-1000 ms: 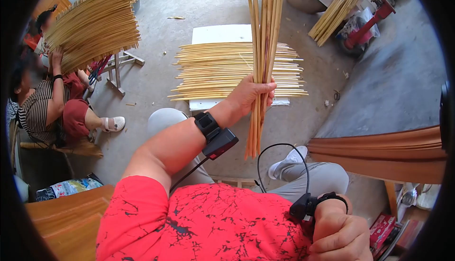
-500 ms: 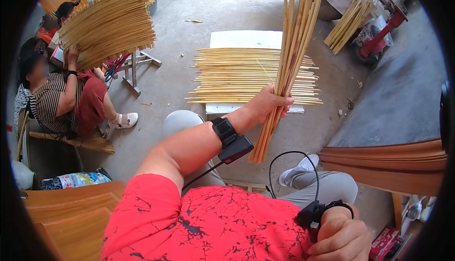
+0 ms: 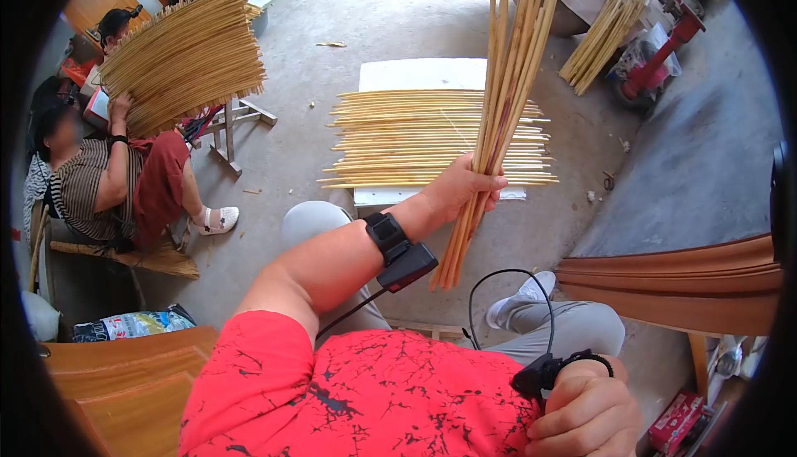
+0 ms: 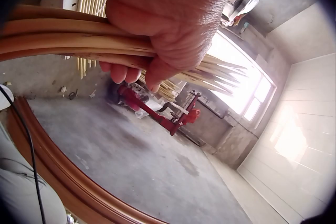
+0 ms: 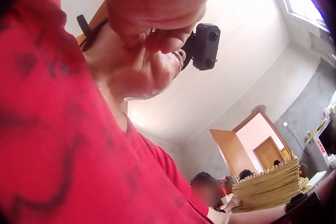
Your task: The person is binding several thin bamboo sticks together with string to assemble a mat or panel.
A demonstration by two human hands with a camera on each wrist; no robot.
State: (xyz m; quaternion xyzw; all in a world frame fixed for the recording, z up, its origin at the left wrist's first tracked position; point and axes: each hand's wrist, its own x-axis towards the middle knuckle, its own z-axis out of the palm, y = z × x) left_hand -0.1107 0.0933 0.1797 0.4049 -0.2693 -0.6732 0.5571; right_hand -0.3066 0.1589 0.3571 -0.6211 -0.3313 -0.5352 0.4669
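My left hand (image 3: 465, 185) grips a bundle of thin tan stalks (image 3: 516, 83) around its lower part, thumb across the front. The bundle leans right, its top ends fanned apart. In the left wrist view the fingers (image 4: 119, 71) curl beneath the stalks (image 4: 68, 40). Beyond it, a row of similar stalks (image 3: 398, 129) lies side by side on a white board (image 3: 423, 75) on the floor. My right hand (image 3: 588, 424) is raised before the red shirt, fingers curled and holding nothing visible; the right wrist view shows it near the chin and neck.
At left a seated person (image 3: 100, 171) is beside a large mat of stalks (image 3: 187, 54) on a wooden stand (image 3: 231, 137). Another stalk bundle (image 3: 602, 40) lies back right by a red metal frame (image 3: 664, 58). A brown wooden panel (image 3: 664, 278) borders the right.
The held bundle has tipped from nearly upright to leaning right. The head view has shifted slightly. My right hand stays raised with fingers curled.
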